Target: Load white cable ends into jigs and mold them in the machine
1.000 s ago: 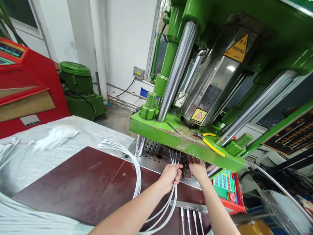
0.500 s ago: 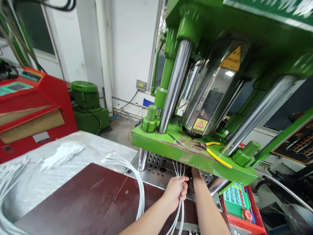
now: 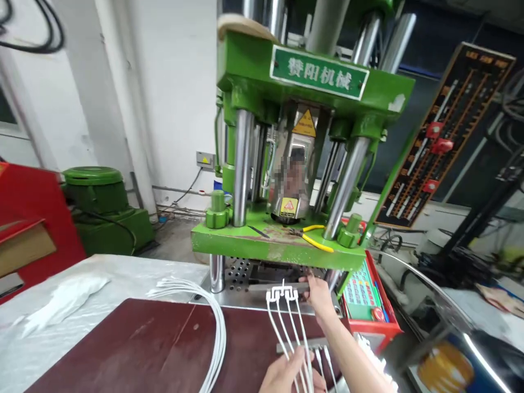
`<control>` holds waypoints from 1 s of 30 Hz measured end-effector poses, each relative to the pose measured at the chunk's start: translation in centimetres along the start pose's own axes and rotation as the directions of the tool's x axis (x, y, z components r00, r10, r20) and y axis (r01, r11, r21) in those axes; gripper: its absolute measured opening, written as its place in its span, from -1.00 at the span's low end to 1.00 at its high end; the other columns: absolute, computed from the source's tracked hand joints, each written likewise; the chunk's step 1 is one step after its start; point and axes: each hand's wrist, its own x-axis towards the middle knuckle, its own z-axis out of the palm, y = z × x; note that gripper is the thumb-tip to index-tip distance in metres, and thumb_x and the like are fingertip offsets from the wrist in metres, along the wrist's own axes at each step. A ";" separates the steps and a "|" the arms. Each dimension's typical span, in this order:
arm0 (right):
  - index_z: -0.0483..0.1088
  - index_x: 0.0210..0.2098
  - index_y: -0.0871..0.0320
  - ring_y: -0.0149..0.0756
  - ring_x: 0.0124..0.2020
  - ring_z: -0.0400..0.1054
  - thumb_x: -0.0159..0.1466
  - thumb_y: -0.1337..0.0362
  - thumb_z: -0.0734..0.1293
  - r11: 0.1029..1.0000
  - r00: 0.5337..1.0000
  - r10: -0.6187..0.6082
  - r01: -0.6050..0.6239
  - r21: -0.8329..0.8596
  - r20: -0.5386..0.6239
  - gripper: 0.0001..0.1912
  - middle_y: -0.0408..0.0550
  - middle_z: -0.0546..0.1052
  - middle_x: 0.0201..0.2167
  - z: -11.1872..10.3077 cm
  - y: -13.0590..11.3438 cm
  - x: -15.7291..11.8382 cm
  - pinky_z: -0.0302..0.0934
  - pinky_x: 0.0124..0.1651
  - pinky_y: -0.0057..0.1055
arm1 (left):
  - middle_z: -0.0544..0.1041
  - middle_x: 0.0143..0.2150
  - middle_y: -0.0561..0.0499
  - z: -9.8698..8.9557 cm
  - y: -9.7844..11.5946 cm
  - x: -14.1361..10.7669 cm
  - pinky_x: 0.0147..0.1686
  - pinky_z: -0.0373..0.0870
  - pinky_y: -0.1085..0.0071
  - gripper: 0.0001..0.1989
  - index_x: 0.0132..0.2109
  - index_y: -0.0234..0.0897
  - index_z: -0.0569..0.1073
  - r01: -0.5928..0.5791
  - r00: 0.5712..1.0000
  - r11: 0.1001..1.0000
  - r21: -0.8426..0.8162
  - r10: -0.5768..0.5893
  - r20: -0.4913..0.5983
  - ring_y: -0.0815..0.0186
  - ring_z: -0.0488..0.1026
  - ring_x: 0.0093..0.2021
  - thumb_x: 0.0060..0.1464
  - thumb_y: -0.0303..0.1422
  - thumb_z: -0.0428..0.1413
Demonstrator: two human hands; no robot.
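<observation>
My left hand (image 3: 286, 374) sits at the bottom edge, closed around a bunch of white cables (image 3: 289, 330). Their moulded white plug ends (image 3: 281, 293) are joined in a row and held up in front of the press opening. My right hand (image 3: 317, 292) reaches forward to a grey metal bar (image 3: 272, 286) at the mouth of the green moulding press (image 3: 282, 240), fingers pinching its right end. A second loop of white cables (image 3: 204, 305) lies on the dark red worktop (image 3: 135, 349).
Yellow-handled pliers (image 3: 311, 236) rest on the press platen. A red control box with coloured keys (image 3: 366, 303) stands right of the press. Plastic sheeting with a white glove (image 3: 61, 297) covers the left of the table. A green motor (image 3: 98, 210) and red machine (image 3: 24, 224) stand at left.
The view has pulled back from the press. My left hand has drawn the cables out from under the platen toward me, their joined plug ends now showing. My right hand stays at the mould opening.
</observation>
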 end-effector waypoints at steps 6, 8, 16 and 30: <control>0.39 -0.43 0.19 -0.53 -0.77 0.00 0.18 -0.24 0.19 0.991 0.994 0.106 -0.103 0.084 -0.036 -0.43 -0.29 0.16 -0.76 -4.7 3.3 -8.8 -0.26 -0.69 -0.58 | 0.30 -0.70 0.18 -1.6 2.0 -3.4 -0.73 0.01 0.54 -0.38 -0.09 -0.31 0.37 -0.174 0.939 0.977 0.125 0.203 -0.279 0.44 0.12 -0.74 -0.09 0.14 0.07; 0.40 -0.44 0.17 -0.51 -0.74 0.04 0.20 -0.21 0.17 0.993 0.995 0.094 -0.091 0.074 -0.040 -0.45 -0.27 0.19 -0.73 -5.9 3.3 -10.5 -0.22 -0.69 -0.58 | 0.24 -0.74 0.20 -1.5 2.9 -4.0 -0.71 -0.08 0.57 -0.46 -0.17 -0.32 0.42 -0.182 0.941 0.935 0.306 0.256 -0.222 0.49 0.05 -0.74 -0.09 0.07 0.14; 0.39 -0.06 0.13 -0.21 -0.12 0.34 0.36 0.18 0.14 0.782 0.894 -0.434 0.435 -0.447 0.110 -0.71 -0.01 0.47 -0.19 -9.8 0.5 -13.8 0.22 -0.02 -0.26 | 0.13 -0.76 0.15 -0.1 3.7 -5.4 -0.71 -0.13 0.52 -0.53 -0.55 -0.30 0.38 -0.216 0.930 0.701 0.680 0.361 -0.076 0.47 0.00 -0.70 0.00 0.04 0.06; 0.33 -0.01 0.26 -0.10 -0.06 0.40 0.15 0.45 0.20 0.336 0.663 -0.635 0.700 -0.630 0.397 -0.60 0.08 0.54 -0.15 -9.5 -0.2 -15.9 0.05 0.22 0.06 | 0.17 -0.76 0.14 -0.1 3.5 -5.5 -0.42 0.26 0.47 -0.50 -0.64 -0.26 0.30 -0.261 0.928 0.584 0.769 0.370 0.035 0.41 0.16 -0.63 0.10 -0.02 -0.02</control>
